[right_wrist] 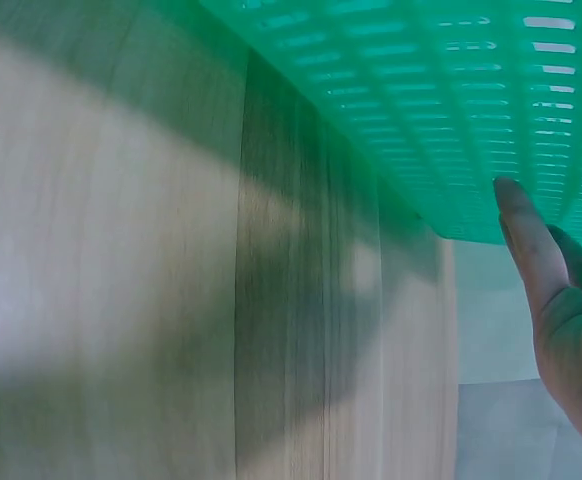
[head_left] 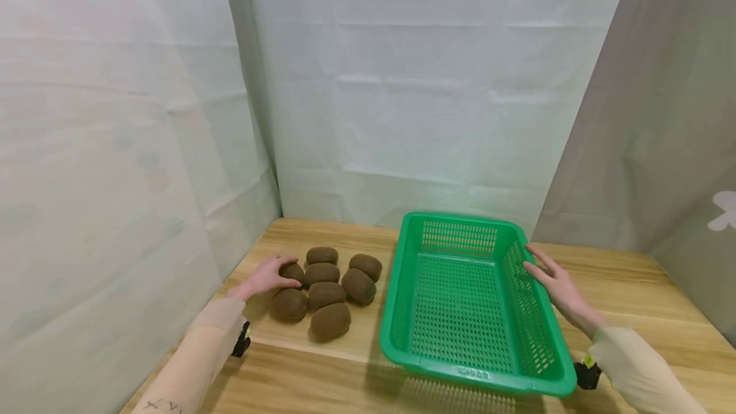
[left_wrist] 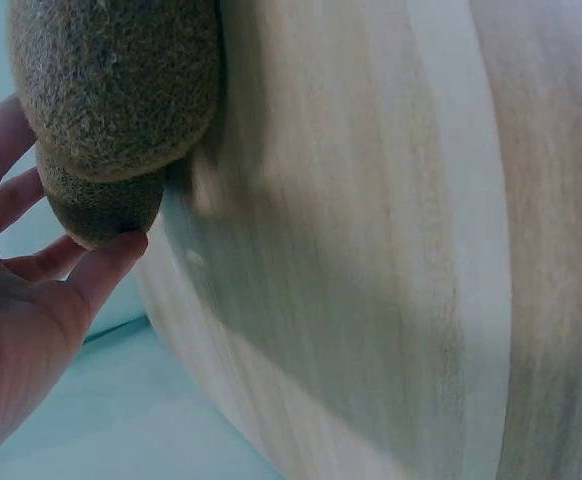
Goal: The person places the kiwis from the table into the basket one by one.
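Note:
Several brown, fuzzy kiwis lie grouped on the wooden table, left of a green plastic basket. My left hand (head_left: 268,277) has its thumb and fingers around a kiwi (head_left: 292,273) at the group's left edge. In the left wrist view, the thumb and fingertips touch that kiwi (left_wrist: 101,208), while a nearer kiwi (left_wrist: 116,85) partly covers it. The basket (head_left: 390,312) has slotted walls and nothing inside. At its right side, my right hand (head_left: 560,286) rests fairly straight fingers on the rim. The right wrist view shows that hand (right_wrist: 571,320) touching the basket's outer wall (right_wrist: 421,120).
The wooden table (head_left: 322,375) runs under everything. White cloth (head_left: 425,94) hangs behind it, with another pale sheet (head_left: 126,145) close along the left side and a greyish cloth (head_left: 650,145) on the right. Other kiwis (head_left: 359,287) lie between the left hand and the basket.

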The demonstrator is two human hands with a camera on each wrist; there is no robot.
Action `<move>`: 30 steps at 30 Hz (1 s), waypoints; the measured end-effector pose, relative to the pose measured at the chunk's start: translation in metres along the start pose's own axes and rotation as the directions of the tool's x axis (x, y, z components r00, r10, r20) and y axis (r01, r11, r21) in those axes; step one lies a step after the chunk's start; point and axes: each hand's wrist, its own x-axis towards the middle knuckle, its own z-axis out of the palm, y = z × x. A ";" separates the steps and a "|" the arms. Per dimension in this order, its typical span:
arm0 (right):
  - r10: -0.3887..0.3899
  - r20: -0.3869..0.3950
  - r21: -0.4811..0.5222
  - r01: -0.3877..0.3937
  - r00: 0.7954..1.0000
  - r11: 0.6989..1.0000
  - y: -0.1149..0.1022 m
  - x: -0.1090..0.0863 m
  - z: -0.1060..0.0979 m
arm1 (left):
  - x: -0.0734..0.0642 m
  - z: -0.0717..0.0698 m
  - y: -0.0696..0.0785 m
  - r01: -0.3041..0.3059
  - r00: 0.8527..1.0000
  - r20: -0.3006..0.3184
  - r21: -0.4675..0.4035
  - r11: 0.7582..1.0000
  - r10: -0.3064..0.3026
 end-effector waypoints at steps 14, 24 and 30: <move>-0.006 -0.003 0.015 0.006 1.000 1.000 -0.005 0.001 0.000 | 0.000 -0.024 0.001 -0.006 0.998 -0.070 -0.036 0.999 0.003; 0.008 -0.007 0.025 -0.008 1.000 1.000 -0.002 0.000 0.000 | 0.018 -0.040 0.023 0.007 0.990 -0.143 -0.046 0.999 -0.014; 0.009 -0.008 0.032 -0.009 1.000 0.999 -0.003 0.000 0.000 | 0.034 -0.045 0.051 -0.022 0.996 -0.085 -0.118 0.993 0.012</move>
